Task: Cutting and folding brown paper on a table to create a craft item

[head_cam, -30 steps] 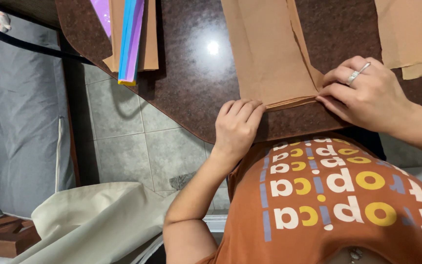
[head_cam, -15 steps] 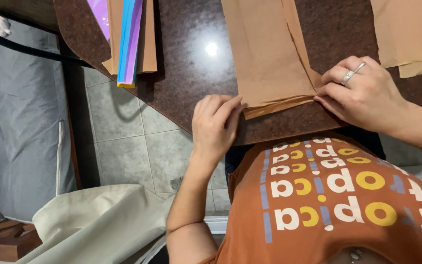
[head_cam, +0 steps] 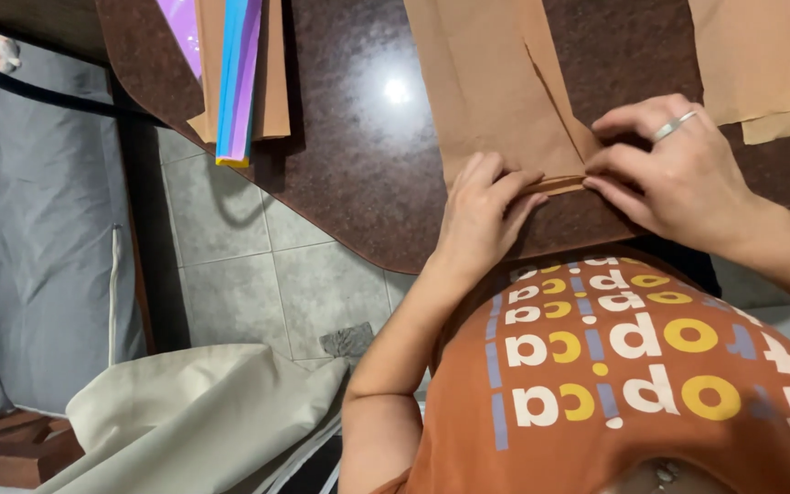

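Observation:
A long sheet of brown paper lies on the dark speckled table, its near end folded over close to the table's edge. My left hand presses its fingertips down on the fold from the left. My right hand, with a ring on one finger, pinches the same folded edge from the right. The two hands' fingertips almost meet over the crease. My orange printed shirt fills the lower right.
A stack of coloured sheets, blue, purple and tan, overhangs the table's left edge. More brown paper lies at the upper right. Below the table are grey floor tiles, a beige cloth and grey fabric.
My left hand slid left along the fold, then came back right, and now sits close to my right hand. The right hand stayed on the fold's right end.

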